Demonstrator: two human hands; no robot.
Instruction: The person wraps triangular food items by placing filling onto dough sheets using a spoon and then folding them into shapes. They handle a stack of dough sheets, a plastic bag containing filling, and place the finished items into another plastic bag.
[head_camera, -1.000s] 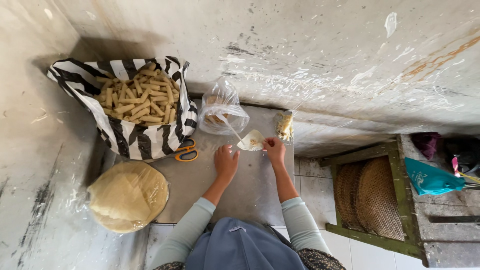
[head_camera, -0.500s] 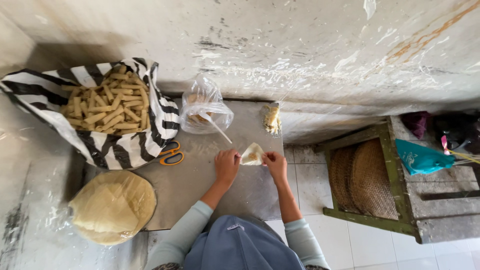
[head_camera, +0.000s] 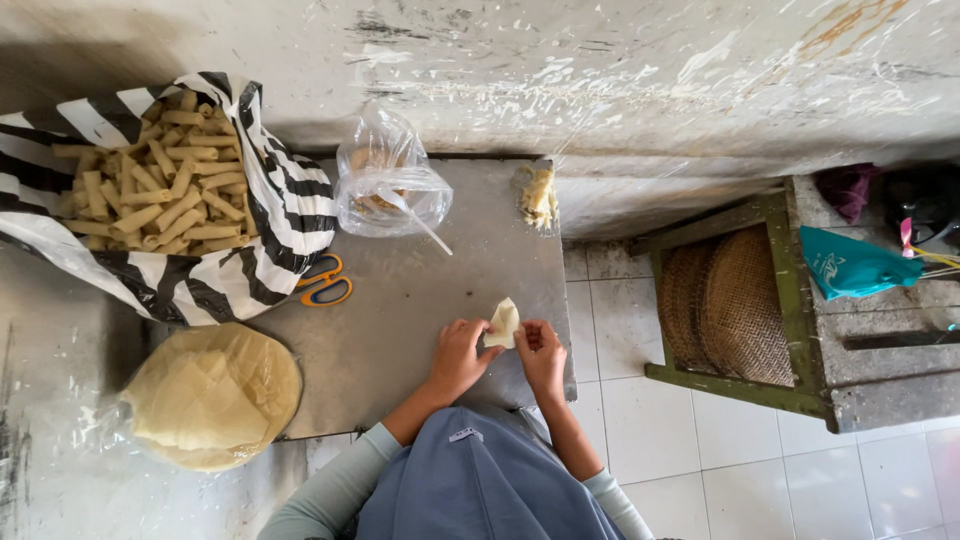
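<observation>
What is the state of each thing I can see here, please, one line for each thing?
Left hand: holding the wrapper.
Right hand: holding the wrapper.
Pale wrapper: partly folded, held between both hands.
Striped bag: open, filled with rolled sticks.
Clear plastic bag: open, a white utensil sticking out.
Scissors: lying flat beside the striped bag.
Stack of round sheets: covered in clear plastic.
</observation>
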